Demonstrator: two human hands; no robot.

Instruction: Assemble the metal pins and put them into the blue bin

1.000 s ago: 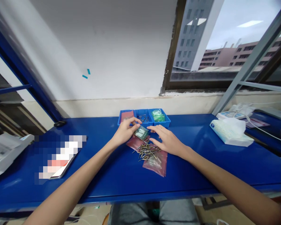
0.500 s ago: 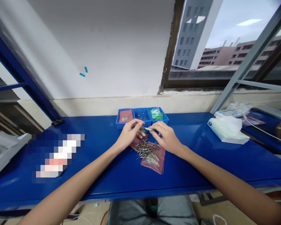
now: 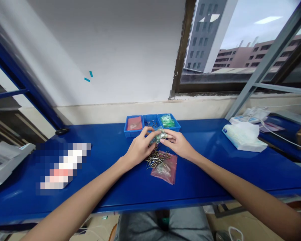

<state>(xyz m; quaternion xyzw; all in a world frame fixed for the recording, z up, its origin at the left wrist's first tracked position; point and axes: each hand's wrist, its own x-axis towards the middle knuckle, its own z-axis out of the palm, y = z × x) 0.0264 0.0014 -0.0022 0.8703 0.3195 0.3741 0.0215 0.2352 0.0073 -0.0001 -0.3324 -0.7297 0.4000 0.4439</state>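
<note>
Head view, hands: the left hand (image 3: pixel 139 145) and right hand (image 3: pixel 179 144) meet near the middle of the desk (image 3: pixel 110 199), fingers closed on one clear-green packet (image 3: pixel 161 135) from either side.
Packet: held just on the near side of the bins, over the far end of the pile; its contents are too small to tell.
Inside the bins: the left bin (image 3: pixel 132 134) holds a pink bag (image 3: pixel 134 123), the middle bin some metal pins (image 3: pixel 153 124), the right bin (image 3: pixel 176 128) shiny green packets (image 3: pixel 167 121).
Outside the bins: a loose pile of pins (image 3: pixel 155 160) and a pink pouch (image 3: pixel 168 172) partly under it, besides the held packet.
Progress: seemingly partway, judging by these things outside the bins.
Around: tissue pack (image 3: pixel 245 137) at right; papers in a white box (image 3: pixel 5 160) and a pixelated patch at left.
In the way: the left fingers hide part of the pile and the middle bin's near side; otherwise the bins look within reach.
</note>
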